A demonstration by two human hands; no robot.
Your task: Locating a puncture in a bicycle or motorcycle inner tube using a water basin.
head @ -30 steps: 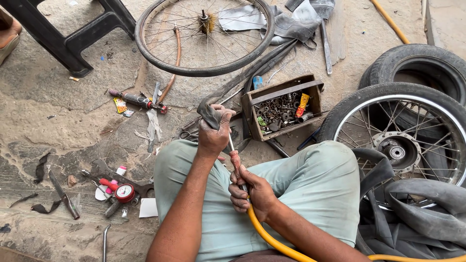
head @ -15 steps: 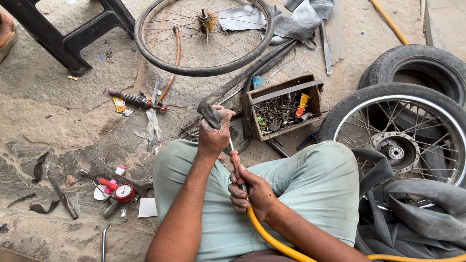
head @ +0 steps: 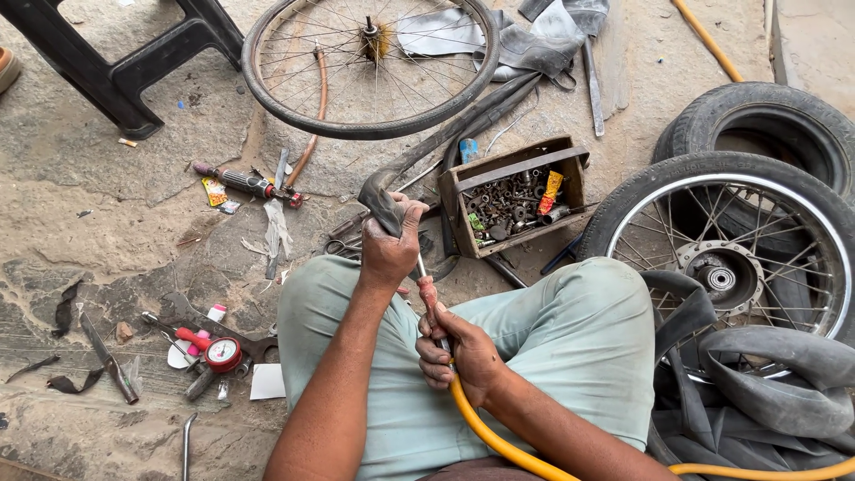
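Observation:
My left hand [head: 392, 245] grips a fold of a black rubber inner tube [head: 463, 129], which runs up and to the right across the ground. My right hand [head: 454, 352] is closed around the metal nozzle end of a yellow air hose [head: 499, 441], just above my lap. The nozzle's thin tip [head: 426, 285] points up toward the spot where my left hand pinches the tube. The hose curves down and off to the lower right. I sit cross-legged in light green trousers [head: 570, 347].
A wooden box of nuts and bolts [head: 512, 196] lies just beyond my knees. A spoked bicycle rim [head: 370, 62] lies farther off, and two tyred wheels [head: 748, 258] at right. A pressure gauge [head: 223, 354], hand tools and rubber scraps are scattered left. A black stool [head: 116, 62] stands top left.

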